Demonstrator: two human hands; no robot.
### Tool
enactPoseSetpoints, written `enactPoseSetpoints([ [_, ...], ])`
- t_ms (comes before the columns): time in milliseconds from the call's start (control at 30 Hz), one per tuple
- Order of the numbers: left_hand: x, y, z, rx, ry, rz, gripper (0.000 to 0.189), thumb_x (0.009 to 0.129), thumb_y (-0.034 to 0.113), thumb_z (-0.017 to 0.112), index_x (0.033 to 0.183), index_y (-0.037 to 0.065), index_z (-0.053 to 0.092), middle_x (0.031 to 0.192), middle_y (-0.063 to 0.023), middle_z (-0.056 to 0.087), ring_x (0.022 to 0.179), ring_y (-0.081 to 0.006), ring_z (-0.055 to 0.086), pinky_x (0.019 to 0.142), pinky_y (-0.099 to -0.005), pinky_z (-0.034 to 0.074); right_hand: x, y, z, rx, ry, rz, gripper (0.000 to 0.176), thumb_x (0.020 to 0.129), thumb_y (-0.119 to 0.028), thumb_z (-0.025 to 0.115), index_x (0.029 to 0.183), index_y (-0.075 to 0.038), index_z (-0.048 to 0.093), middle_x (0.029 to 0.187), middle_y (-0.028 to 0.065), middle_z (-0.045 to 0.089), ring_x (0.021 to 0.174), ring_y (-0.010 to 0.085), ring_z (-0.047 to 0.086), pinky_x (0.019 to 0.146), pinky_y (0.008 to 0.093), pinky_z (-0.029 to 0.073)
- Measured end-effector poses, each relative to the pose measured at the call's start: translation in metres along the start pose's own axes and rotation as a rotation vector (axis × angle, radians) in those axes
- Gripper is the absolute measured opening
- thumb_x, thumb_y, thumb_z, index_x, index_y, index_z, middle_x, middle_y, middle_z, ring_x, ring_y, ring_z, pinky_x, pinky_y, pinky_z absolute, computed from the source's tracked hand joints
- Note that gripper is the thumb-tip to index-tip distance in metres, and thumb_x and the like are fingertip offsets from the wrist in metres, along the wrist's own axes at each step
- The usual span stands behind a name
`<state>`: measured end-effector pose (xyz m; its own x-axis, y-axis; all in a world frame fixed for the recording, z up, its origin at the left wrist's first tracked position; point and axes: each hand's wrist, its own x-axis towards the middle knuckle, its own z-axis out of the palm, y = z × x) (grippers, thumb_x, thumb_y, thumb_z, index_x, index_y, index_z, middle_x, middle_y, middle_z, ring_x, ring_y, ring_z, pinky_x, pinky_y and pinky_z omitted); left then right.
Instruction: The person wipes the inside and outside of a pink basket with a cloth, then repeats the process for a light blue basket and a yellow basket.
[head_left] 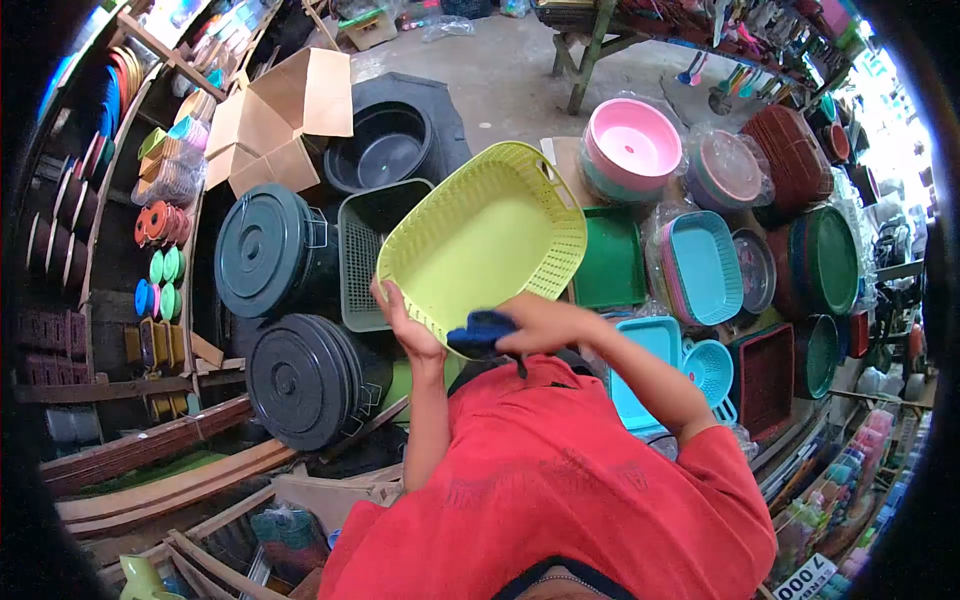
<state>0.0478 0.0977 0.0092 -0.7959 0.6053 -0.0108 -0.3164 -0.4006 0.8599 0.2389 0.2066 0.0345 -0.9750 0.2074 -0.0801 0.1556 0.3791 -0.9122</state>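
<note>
A yellow-green plastic basket (480, 235) with slotted sides is tilted up in front of my chest, its inside facing me. My left hand (408, 322) is closed on the basket's near left rim. In my right hand (552, 325) is a bunched dark blue cloth (482, 333), held against the near edge of the basket. The right fingertips are partly hidden by the cloth and slightly blurred.
Dark lidded bins (265, 250) and a black tub (380, 145) stand at left beside an open cardboard box (285, 110). Pink basins (632, 140), a green tray (608, 262) and light blue baskets (706, 268) lie at right. A wooden table (590, 60) stands behind.
</note>
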Motion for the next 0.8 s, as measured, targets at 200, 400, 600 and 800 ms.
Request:
enactPoseSetpoints([
  [200,-0.007,0.005,0.012,0.001,0.021,-0.017,0.041,0.114,0.040,0.041,0.142,0.009,0.045,0.141,-0.0117,0.056,0.130,-0.0260,0.056,0.112,-0.0423,0.043,-0.003,-0.009,-0.076,0.846,0.875,0.319,0.035,0.095,-0.020,0.064,0.125,-0.002,0.067,0.102,0.0111,0.075,0.087,0.0182,0.072,0.077,0.0330,0.060],
  [400,-0.030,-0.005,0.034,0.041,-0.046,0.007,0.050,0.115,0.040,0.040,0.150,0.004,0.039,0.147,-0.0148,0.049,0.135,-0.0248,0.050,0.117,-0.0404,0.036,0.056,0.035,-0.066,-0.016,1.130,0.348,0.080,0.095,-0.043,0.072,0.148,0.010,0.044,0.133,0.0342,0.062,0.123,0.0429,0.063,0.110,0.0481,0.045],
  [600,-0.043,0.002,0.041,0.080,-0.087,0.110,0.059,0.113,0.040,0.042,0.155,0.000,0.032,0.155,-0.0181,0.041,0.141,-0.0276,0.045,0.120,-0.0418,0.032,0.067,0.032,-0.045,-0.401,1.259,0.232,0.089,0.088,-0.034,0.078,0.157,0.003,0.037,0.135,0.0331,0.061,0.126,0.0484,0.060,0.110,0.0491,0.046],
  [800,-0.044,-0.003,0.025,0.174,-0.063,0.138,0.058,0.114,0.038,0.041,0.155,-0.001,0.033,0.156,-0.0177,0.041,0.141,-0.0272,0.044,0.120,-0.0419,0.032,0.050,0.069,-0.062,-0.228,1.252,0.200,0.058,0.086,-0.017,0.074,0.138,0.003,0.057,0.111,0.0288,0.070,0.103,0.0479,0.067,0.092,0.0501,0.053],
])
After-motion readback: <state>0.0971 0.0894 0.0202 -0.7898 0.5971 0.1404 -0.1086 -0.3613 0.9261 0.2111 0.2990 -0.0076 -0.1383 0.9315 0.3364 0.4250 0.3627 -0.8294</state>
